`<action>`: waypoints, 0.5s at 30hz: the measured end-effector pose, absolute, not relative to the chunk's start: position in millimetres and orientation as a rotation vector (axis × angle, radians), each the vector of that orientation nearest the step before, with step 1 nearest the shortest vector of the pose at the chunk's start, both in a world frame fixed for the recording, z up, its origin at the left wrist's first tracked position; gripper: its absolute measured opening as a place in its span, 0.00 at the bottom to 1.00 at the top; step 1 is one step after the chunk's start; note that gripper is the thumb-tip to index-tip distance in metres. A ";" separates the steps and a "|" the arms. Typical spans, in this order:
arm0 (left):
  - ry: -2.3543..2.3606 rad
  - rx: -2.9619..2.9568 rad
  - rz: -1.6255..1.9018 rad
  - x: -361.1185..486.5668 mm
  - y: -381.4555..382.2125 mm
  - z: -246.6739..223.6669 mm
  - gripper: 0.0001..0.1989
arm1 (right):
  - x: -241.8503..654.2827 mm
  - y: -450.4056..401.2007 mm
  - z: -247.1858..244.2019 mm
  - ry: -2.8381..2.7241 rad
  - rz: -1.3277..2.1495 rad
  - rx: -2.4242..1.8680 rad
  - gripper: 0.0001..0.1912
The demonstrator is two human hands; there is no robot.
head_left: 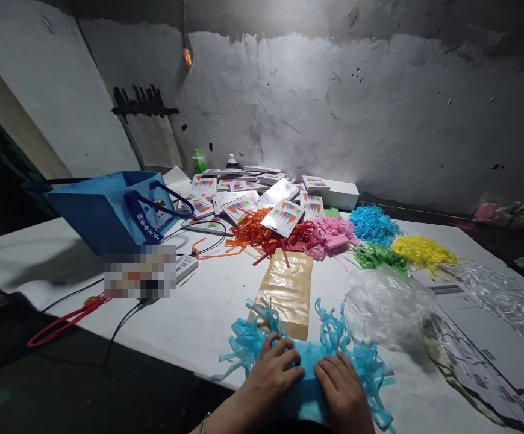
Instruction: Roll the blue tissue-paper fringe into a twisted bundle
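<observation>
A sheet of light-blue tissue paper [308, 377] with fringed strips at both ends lies at the near edge of the table. My left hand [276, 369] rests on its left part, fingers curled down and pressed onto the paper. On its right part my right hand [341, 386] has its fingers bent and close together, gripping the paper. Loose fringe fans out beyond both hands. Just past the paper lies a flat, shiny tan envelope-like packet [285, 289]. The undersides of both hands are hidden.
Piles of orange [252, 229], pink [332, 234], blue [374, 224], green [379, 256] and yellow [424, 250] fringe lie behind. Printed packs [284, 217] are heaped at the back. A blue bag [103, 211] and cables stand left; clear plastic [388, 304] lies right.
</observation>
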State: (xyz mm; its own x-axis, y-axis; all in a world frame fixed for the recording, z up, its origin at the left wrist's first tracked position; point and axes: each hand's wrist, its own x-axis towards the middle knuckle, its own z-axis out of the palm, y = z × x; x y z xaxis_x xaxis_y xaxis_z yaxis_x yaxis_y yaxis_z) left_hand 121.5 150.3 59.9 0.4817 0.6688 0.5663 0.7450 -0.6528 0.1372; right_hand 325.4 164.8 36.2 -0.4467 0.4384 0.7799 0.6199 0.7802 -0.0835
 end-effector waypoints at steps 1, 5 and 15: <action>-1.227 -2.621 -0.856 118.3 147.6 62.0 0.01 | 329.9 162.3 34.5 -2.131 -0.260 -0.769 0.19; -1.288 -2.678 -0.774 111.0 140.9 59.7 0.04 | 338.8 153.7 29.9 -2.170 -0.183 -0.857 0.19; -2.051 -2.471 -0.574 125.3 145.7 76.2 0.08 | 324.6 183.2 27.4 -2.186 -0.209 -1.212 0.17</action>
State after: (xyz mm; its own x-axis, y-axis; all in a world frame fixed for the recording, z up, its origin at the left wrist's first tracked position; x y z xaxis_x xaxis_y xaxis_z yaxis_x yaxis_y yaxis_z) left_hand 125.3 145.7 76.2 0.1505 0.9701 0.1901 0.9279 -0.2050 0.3115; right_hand 324.6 183.2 27.4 -0.3842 0.7111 0.5888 0.8098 0.5658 -0.1549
